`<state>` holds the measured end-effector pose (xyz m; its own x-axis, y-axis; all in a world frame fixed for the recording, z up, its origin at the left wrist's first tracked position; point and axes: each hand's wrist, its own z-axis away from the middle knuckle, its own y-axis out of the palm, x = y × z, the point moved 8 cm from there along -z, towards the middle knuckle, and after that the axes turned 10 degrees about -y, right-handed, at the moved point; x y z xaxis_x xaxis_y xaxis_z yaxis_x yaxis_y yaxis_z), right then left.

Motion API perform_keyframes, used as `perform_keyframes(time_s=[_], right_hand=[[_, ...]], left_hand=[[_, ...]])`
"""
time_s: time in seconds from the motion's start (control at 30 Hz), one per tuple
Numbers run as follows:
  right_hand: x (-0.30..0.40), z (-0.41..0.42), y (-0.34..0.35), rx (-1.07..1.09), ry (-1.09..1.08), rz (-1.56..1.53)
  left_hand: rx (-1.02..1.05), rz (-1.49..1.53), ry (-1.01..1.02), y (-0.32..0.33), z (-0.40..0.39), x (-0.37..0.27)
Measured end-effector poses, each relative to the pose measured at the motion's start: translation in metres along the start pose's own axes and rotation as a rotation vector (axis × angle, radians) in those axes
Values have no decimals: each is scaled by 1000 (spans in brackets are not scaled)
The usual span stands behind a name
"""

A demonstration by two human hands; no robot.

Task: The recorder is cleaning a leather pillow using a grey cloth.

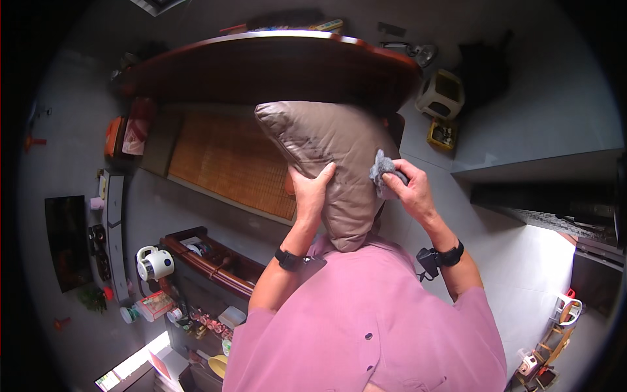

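A taupe, leather-like cushion (355, 147) stands tilted on one corner against the front of my pink shirt. Dark worn patches mark its upper left edge. My left hand (313, 188) grips that left side, thumb on the near face and fingers hidden behind. In my right hand (414, 188) is a bunched grey cloth (382, 169), pinched between thumb and fingers at the cushion's right edge. I cannot tell whether the cloth presses on the cushion. Both wrists carry black straps with small devices.
Behind the cushion lies a seat with a bamboo mat (230, 161), below a dark wooden backrest (274, 68). A white plastic stool (441, 93) and a yellow basket (442, 133) stand on the right. A wooden table (215, 259) and a white electric kettle (155, 263) are at lower left.
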<state>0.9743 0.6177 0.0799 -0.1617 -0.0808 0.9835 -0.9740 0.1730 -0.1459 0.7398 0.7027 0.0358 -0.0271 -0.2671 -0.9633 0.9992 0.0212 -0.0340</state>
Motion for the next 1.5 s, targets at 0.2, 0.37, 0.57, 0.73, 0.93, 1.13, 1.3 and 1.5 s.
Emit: perform_keyframes(time_s=[0.2,0.37,0.57,0.73,0.93,1.13,1.3,1.5], right_hand=[[-17,13,18,67,27,55],[-21,14,21,47,41,27],[33,-37,27,-11,-176,33],[49,-76,93,148,-637,358],[18,8,97,441,-590,402],[22,16,52,687,-364,314],[87,-26,75,290,-731,424],[15,62,90,788,-575,468]], left_hand=[[99,-22,-35,-8,-3,10],[289,21,-135,-4,13,-5],[475,10,-172,5,26,-6],[492,418,-317,9,17,17],[251,391,-351,8,-7,37],[306,327,-281,27,-4,12],[269,301,-170,29,-35,12],[12,207,-200,8,-77,31]])
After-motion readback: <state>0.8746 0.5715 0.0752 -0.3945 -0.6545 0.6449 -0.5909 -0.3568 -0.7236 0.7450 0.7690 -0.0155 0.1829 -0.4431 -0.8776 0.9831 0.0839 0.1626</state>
